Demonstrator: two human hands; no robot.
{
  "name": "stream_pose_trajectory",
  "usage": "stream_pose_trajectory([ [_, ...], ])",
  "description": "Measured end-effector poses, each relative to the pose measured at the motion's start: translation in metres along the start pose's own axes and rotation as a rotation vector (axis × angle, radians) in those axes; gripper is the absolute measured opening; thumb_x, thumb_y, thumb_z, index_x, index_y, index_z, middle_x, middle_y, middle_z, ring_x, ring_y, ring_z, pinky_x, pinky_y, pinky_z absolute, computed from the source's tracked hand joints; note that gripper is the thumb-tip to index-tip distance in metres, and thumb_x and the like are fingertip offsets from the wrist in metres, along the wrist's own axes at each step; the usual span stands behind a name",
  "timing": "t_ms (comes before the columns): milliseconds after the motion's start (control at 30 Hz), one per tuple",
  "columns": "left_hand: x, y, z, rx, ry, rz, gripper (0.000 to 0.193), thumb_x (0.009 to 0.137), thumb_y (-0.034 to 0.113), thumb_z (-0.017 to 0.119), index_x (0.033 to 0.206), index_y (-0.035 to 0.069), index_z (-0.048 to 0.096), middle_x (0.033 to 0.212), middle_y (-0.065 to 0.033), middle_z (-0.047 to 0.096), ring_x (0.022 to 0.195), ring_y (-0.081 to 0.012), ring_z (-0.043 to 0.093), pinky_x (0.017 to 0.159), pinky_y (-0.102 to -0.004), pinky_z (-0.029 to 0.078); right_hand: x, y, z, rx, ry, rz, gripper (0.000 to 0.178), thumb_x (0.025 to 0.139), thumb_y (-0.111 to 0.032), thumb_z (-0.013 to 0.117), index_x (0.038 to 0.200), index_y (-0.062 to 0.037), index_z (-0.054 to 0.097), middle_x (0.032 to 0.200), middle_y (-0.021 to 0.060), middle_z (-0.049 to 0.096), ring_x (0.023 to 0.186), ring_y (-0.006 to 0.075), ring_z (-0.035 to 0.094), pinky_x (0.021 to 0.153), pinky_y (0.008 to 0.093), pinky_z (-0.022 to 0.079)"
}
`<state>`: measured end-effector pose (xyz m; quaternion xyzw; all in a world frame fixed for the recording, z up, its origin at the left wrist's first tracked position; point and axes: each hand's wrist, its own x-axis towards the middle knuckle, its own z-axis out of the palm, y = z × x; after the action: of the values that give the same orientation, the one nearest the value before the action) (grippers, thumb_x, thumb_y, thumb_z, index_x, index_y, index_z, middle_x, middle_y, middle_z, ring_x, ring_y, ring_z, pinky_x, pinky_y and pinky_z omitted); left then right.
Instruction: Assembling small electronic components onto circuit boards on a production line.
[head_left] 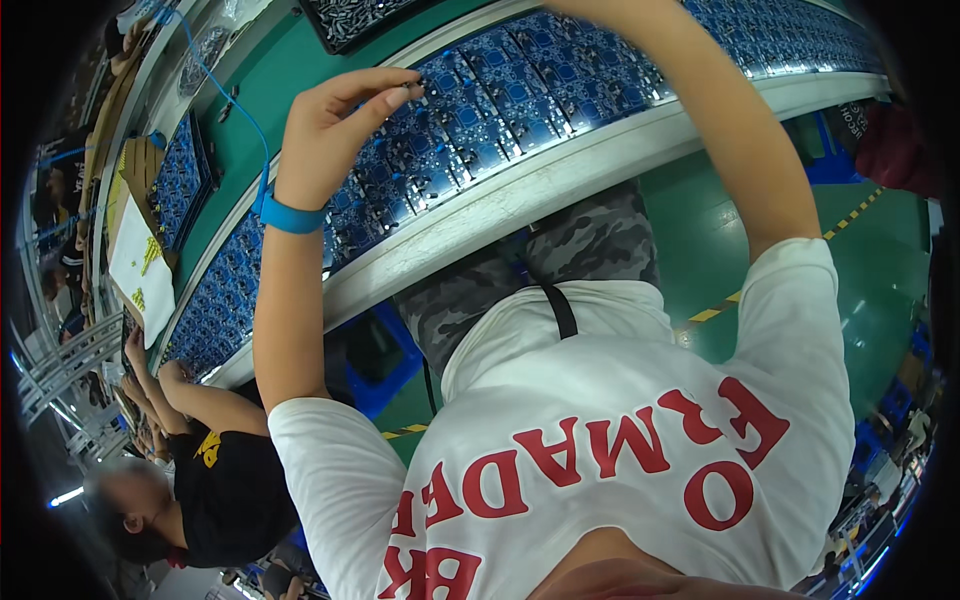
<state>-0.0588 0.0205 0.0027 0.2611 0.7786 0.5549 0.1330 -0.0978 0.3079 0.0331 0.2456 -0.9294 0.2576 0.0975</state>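
My left hand (335,120), a blue strap (292,214) round its wrist, pinches a small dark-and-silver electronic component (415,88) between thumb and forefinger. It is held just above a long row of blue circuit boards (510,95), which lie side by side on the line and carry many small parts. My right forearm (735,130) reaches over the boards toward the top edge. Of my right hand (585,6) only a blurred part shows there; its fingers are cut off by the frame.
A black tray (342,45) of small metal parts stands beyond the boards. A blue cord (222,82) runs from the wrist strap. The line's pale rail (480,200) is nearest my body. Further left are more boards (180,180), a white sheet with yellow pieces (135,265), and a co-worker in black (235,490).
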Motion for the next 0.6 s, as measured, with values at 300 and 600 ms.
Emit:
stream_pose_trajectory([
  [300,-0.008,0.006,0.009,0.120,-0.014,-0.089,0.019,0.090,0.002,0.068,0.109,-0.003,0.070,0.103,-0.0090,0.072,0.099,-0.0162,0.068,0.088,-0.0267,0.052,0.040,0.089,0.012,-0.102,-0.009,0.188,0.027,0.079,-0.030,0.068,0.087,-0.0057,0.076,0.085,0.0164,0.072,0.083,0.0334,0.069,0.077,0.0417,0.054],
  [600,-0.016,0.016,0.032,0.367,0.073,-0.038,0.011,0.087,0.003,0.071,0.098,0.004,0.074,0.100,-0.0065,0.072,0.092,-0.0155,0.066,0.084,-0.0274,0.049,0.035,0.077,0.023,0.004,0.158,0.312,0.016,0.076,-0.022,0.071,0.080,-0.0073,0.076,0.084,0.0158,0.072,0.082,0.0325,0.069,0.076,0.0417,0.055],
])
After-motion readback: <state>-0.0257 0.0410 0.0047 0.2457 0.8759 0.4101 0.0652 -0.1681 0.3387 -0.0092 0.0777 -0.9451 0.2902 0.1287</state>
